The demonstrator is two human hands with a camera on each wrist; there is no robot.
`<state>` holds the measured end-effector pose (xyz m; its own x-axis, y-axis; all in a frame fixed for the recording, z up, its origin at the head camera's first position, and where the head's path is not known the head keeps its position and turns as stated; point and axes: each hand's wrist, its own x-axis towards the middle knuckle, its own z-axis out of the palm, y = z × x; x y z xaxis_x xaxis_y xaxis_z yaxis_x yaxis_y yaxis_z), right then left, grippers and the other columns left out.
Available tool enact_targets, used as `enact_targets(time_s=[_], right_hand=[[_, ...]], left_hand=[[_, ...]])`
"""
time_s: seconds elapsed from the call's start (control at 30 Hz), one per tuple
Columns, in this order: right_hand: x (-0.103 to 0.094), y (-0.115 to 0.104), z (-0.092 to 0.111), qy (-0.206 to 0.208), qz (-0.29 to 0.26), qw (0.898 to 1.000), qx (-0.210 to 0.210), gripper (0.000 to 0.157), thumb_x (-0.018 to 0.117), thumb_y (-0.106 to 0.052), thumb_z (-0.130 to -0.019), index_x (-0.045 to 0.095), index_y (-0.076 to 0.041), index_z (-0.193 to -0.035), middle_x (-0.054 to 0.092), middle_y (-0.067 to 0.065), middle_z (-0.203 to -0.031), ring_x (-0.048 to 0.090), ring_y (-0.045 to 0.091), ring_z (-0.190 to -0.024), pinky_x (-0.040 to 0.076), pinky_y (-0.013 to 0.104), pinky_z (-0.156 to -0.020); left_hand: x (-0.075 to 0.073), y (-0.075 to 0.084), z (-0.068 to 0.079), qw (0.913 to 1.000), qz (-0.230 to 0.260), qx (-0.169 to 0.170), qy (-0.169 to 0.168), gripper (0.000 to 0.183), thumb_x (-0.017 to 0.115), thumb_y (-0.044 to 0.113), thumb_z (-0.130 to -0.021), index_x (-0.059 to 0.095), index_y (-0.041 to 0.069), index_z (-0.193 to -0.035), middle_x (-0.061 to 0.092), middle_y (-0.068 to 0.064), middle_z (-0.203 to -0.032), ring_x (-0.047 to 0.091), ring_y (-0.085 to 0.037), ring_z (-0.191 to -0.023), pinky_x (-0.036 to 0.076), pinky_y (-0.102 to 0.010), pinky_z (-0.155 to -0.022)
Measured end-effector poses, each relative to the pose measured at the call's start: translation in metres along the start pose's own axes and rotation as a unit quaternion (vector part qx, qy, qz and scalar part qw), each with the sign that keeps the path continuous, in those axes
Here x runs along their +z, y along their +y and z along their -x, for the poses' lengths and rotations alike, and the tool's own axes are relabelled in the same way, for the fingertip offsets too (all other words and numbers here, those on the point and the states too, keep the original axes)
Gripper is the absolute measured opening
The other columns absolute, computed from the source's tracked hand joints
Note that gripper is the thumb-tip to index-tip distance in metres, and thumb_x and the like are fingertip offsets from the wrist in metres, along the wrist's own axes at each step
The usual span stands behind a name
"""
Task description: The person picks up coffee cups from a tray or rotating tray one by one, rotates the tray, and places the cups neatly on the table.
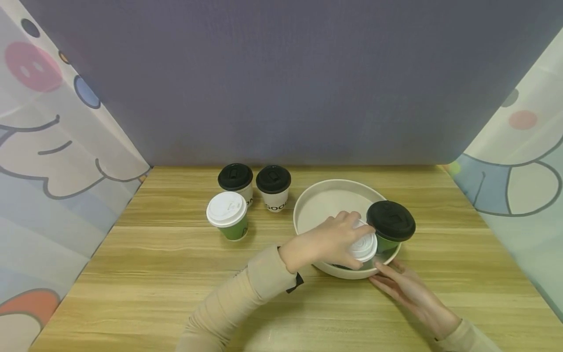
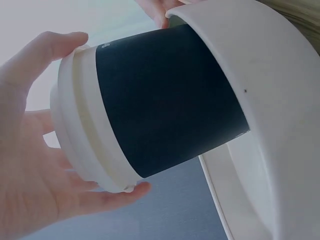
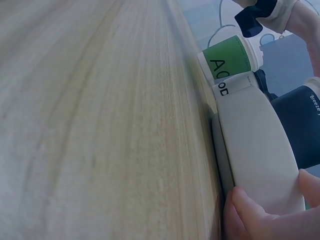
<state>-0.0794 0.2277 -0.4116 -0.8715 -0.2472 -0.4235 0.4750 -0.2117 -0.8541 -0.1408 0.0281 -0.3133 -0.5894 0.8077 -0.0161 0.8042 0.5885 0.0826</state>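
My left hand (image 1: 336, 239) grips a dark navy paper coffee cup (image 2: 170, 100) by its white lid (image 2: 82, 120), thumb on one side and fingers on the other. The cup's lower end is inside a round cream tray (image 1: 314, 205), hidden behind the wall in the left wrist view. My right hand (image 1: 409, 293) holds the tray's near right edge, thumb at the rim and fingers (image 3: 245, 207) against the outer side low down. Beside the navy cup, a green cup with a black lid (image 1: 391, 221) stands in the tray.
Left of the tray, two white cups with black lids (image 1: 235, 177) (image 1: 273, 180) stand at the back. In front of them is a green cup with a white lid (image 1: 227, 212). A grey panel (image 1: 299, 88) rises behind the wooden table (image 1: 154, 274), with patterned curtains (image 1: 53, 137) at both sides.
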Motion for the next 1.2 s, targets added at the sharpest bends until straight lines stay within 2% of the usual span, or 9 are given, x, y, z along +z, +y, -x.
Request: enact_targets(time_s=[0.23, 0.43, 0.53, 0.83, 1.07, 1.2], right_hand=[[0.001, 0.0, 0.0, 0.003, -0.005, 1.0, 0.001, 0.077, 0.045, -0.017, -0.092, -0.013, 0.007, -0.136, 0.033, 0.018, -0.12, 0.054, 0.013, -0.097, 0.038, 0.028, -0.093], [0.001, 0.0, 0.0, 0.006, 0.0, 1.0, 0.01, 0.081, 0.045, -0.018, -0.093, -0.021, 0.005, -0.134, 0.018, 0.029, -0.131, 0.053, 0.013, -0.099, 0.037, 0.027, -0.094], [0.0, 0.001, 0.0, 0.007, -0.007, 1.0, 0.014, 0.081, 0.044, -0.018, -0.093, -0.022, 0.004, -0.133, 0.012, 0.029, -0.133, 0.053, 0.013, -0.099, 0.037, 0.028, -0.094], [-0.001, 0.003, -0.003, 0.019, -0.023, 1.0, 0.007, 0.077, 0.045, -0.016, -0.092, -0.015, 0.005, -0.136, 0.027, 0.021, -0.124, 0.054, 0.012, -0.096, 0.038, 0.029, -0.093], [-0.001, 0.002, -0.002, 0.015, -0.027, 0.999, 0.014, 0.077, 0.045, -0.016, -0.092, -0.015, 0.004, -0.136, 0.029, 0.019, -0.123, 0.054, 0.012, -0.097, 0.038, 0.03, -0.094], [0.0, 0.002, -0.002, 0.018, -0.027, 0.999, 0.014, 0.076, 0.045, -0.016, -0.092, -0.014, 0.004, -0.136, 0.028, 0.019, -0.123, 0.054, 0.013, -0.097, 0.038, 0.03, -0.093]], left_hand=[[0.0, -0.004, 0.002, 0.9996, -0.006, 0.009, 0.025, 0.066, 0.066, 0.045, -0.068, 0.044, 0.025, -0.127, 0.041, -0.003, -0.117, 0.042, -0.014, -0.101, 0.04, -0.021, -0.072], [-0.006, -0.009, 0.006, 0.9994, 0.012, 0.001, 0.032, 0.066, 0.066, 0.042, -0.068, 0.043, 0.024, -0.127, 0.04, -0.003, -0.117, 0.041, -0.014, -0.1, 0.039, -0.021, -0.072], [-0.01, -0.012, 0.009, 0.9992, 0.008, 0.001, 0.04, 0.066, 0.066, 0.043, -0.068, 0.043, 0.024, -0.127, 0.04, -0.003, -0.118, 0.041, -0.014, -0.101, 0.04, -0.021, -0.074], [-0.026, -0.02, 0.018, 0.9984, -0.002, -0.014, 0.055, 0.069, 0.066, 0.045, -0.069, 0.041, 0.024, -0.129, 0.038, -0.006, -0.124, 0.04, -0.02, -0.11, 0.042, -0.028, -0.081], [-0.037, -0.033, 0.028, 0.996, 0.007, -0.016, 0.088, 0.067, 0.066, 0.042, -0.069, 0.043, 0.02, -0.128, 0.039, -0.01, -0.123, 0.039, -0.025, -0.113, 0.036, -0.035, -0.092], [-0.042, -0.039, 0.034, 0.9947, 0.023, -0.023, 0.098, 0.066, 0.065, 0.04, -0.069, 0.043, 0.019, -0.128, 0.04, -0.01, -0.121, 0.042, -0.023, -0.107, 0.039, -0.034, -0.088]])
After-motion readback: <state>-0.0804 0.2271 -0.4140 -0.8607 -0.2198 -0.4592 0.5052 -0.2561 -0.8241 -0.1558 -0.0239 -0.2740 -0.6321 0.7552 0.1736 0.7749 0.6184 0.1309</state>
